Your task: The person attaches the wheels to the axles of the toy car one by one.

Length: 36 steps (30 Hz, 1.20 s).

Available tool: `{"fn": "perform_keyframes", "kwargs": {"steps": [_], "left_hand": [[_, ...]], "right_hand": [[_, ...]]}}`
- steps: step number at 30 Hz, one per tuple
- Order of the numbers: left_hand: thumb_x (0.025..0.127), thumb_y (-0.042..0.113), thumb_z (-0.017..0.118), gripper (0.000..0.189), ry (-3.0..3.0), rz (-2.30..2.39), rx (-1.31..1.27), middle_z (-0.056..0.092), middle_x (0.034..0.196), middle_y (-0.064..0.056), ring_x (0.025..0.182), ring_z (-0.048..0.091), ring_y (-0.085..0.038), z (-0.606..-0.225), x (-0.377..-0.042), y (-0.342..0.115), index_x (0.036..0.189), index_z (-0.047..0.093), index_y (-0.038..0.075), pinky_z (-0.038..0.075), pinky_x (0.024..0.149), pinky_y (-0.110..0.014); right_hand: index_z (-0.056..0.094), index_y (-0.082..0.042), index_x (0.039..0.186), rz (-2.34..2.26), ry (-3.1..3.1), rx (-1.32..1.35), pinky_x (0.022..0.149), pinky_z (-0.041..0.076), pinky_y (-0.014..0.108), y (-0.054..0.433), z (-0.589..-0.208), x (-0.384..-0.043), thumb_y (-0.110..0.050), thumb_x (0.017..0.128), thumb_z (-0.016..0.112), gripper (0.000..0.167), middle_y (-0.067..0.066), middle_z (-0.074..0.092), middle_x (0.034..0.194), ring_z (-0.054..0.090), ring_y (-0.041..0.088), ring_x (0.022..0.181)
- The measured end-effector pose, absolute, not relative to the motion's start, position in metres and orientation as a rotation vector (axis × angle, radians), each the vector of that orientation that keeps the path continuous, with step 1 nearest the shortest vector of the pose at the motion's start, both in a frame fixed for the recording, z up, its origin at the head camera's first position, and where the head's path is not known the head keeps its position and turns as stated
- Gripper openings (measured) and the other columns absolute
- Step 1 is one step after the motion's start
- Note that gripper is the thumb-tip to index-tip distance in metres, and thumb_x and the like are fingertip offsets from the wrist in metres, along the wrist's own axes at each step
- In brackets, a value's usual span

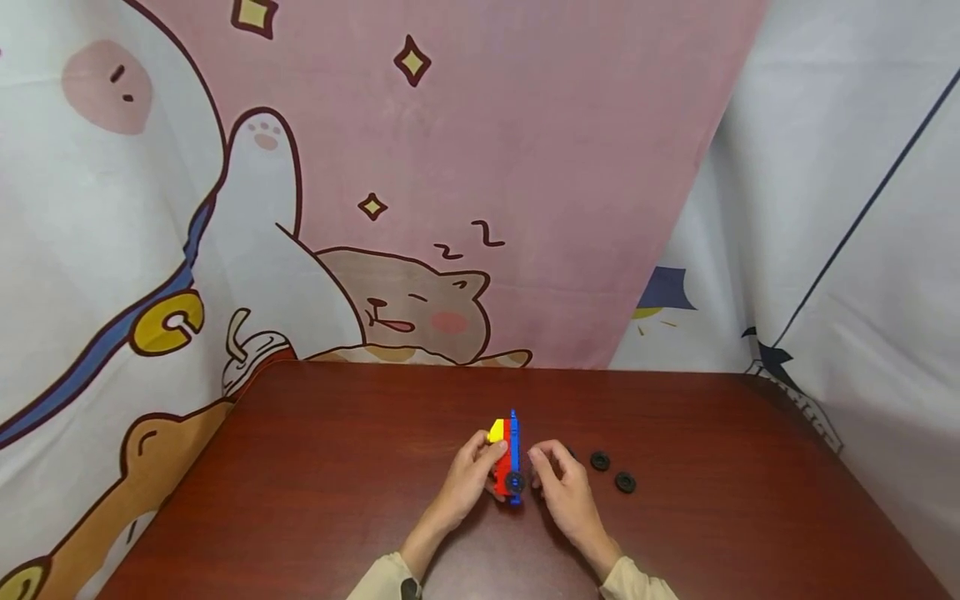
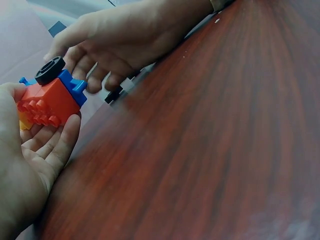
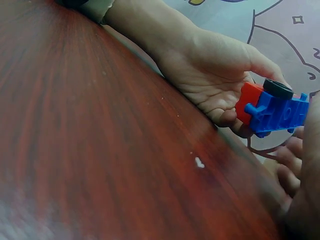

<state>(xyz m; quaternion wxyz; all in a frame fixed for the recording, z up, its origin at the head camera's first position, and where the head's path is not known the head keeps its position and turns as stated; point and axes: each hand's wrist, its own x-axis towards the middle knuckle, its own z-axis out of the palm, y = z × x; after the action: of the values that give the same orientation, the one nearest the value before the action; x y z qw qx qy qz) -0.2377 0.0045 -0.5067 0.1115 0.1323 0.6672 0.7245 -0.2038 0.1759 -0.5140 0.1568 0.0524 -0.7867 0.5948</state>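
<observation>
A toy car of building blocks point(image 1: 504, 458) is in my left hand point(image 1: 467, 482), tipped on its side above the table. It has red bricks point(image 2: 50, 102), a yellow piece point(image 1: 497, 430) at the far end and a blue base point(image 3: 280, 117) turned towards the right. One black wheel point(image 1: 514, 482) sits on its near end. My left thumb and fingers grip the red part from the left. Just right of the car is my right hand point(image 1: 567, 492), its fingers loosely bent, with nothing seen between them.
On the brown table point(image 1: 337, 467), two loose black wheels point(image 1: 600, 461) lie right of my right hand. Another dark round piece point(image 1: 572, 452) is partly hidden behind that hand. A printed cloth point(image 1: 562, 167) hangs behind the table's far edge.
</observation>
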Motion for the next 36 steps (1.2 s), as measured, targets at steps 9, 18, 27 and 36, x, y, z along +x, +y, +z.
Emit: {"fn": "perform_keyframes", "kwargs": {"steps": [9,18,27,36], "left_hand": [[0.102,0.028,0.056,0.031,1.937,2.141,0.401,0.055,0.070,0.002,0.051,0.058,-0.011,-0.511,-0.239,0.006,0.103,0.050,-0.002,0.055,0.048,-0.028],[0.101,0.027,0.057,0.030,1.912,2.133,0.424,0.056,0.070,0.002,0.051,0.059,-0.010,-0.514,-0.240,0.009,0.102,0.049,-0.001,0.054,0.047,-0.026],[0.101,0.025,0.058,0.028,1.914,2.163,0.412,0.053,0.069,0.003,0.049,0.056,-0.009,-0.512,-0.241,0.006,0.101,0.050,-0.002,0.053,0.047,-0.025],[0.100,0.022,0.057,0.030,1.901,2.214,0.432,0.061,0.072,0.004,0.054,0.057,-0.006,-0.509,-0.237,0.003,0.104,0.050,-0.007,0.050,0.049,-0.021]], "right_hand": [[0.064,-0.014,0.110,1.092,-2.309,-0.157,0.053,0.035,0.022,0.198,-0.521,-0.204,-0.010,0.083,0.075,0.029,-0.001,0.057,0.099,0.045,0.004,0.065],[0.060,-0.012,0.126,0.864,-2.632,-0.239,0.055,0.044,0.036,0.201,-0.520,-0.201,-0.016,0.082,0.066,0.044,0.008,0.058,0.129,0.059,0.022,0.072],[0.069,-0.011,0.118,0.832,-2.585,-0.126,0.063,0.050,0.038,0.198,-0.522,-0.206,-0.018,0.087,0.072,0.032,0.005,0.065,0.114,0.063,0.019,0.079],[0.069,-0.004,0.113,1.106,-2.285,0.206,0.058,0.045,0.018,0.193,-0.523,-0.207,-0.001,0.081,0.075,0.033,0.004,0.058,0.104,0.051,0.005,0.069]]}}
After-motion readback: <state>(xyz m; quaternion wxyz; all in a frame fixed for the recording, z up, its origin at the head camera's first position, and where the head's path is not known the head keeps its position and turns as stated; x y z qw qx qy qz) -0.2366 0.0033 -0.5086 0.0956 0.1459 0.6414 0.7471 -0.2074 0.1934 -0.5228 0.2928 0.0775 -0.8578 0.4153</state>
